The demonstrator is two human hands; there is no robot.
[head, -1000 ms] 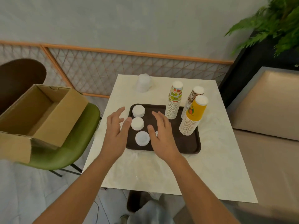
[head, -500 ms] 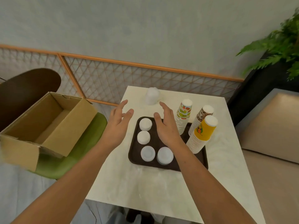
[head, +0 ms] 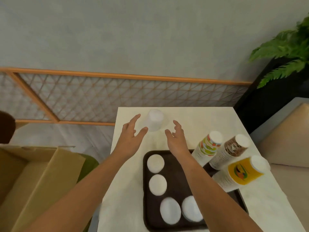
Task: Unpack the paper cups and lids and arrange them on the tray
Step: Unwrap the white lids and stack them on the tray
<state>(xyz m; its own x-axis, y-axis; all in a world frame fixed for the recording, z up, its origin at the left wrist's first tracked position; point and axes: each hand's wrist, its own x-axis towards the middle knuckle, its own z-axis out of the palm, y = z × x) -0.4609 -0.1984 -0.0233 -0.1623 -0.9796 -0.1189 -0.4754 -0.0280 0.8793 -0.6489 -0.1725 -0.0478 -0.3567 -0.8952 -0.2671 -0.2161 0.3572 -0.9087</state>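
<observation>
- At the table's far edge, my left hand (head: 132, 139) hovers with its fingers straight and spread, holding nothing.
- My right hand (head: 175, 139) hovers beside it, fingers loosely curled and empty.
- Between the hands stands a blurred white wrapped stack of lids (head: 155, 120); I cannot tell whether either hand touches it.
- Nearer me, a dark brown rectangular tray (head: 175, 178) lies on the white marbled table (head: 209, 118).
- Four white round lids (head: 157, 187) lie flat on the tray's left part.
- At its right side stand three upturned stacks of paper cups: a green-and-orange patterned stack (head: 208, 148), a brown patterned stack (head: 230, 151) and a yellow stack (head: 240, 173).
- Left of the table, an open cardboard box (head: 41, 181) sits on a green chair (head: 88, 164).
</observation>
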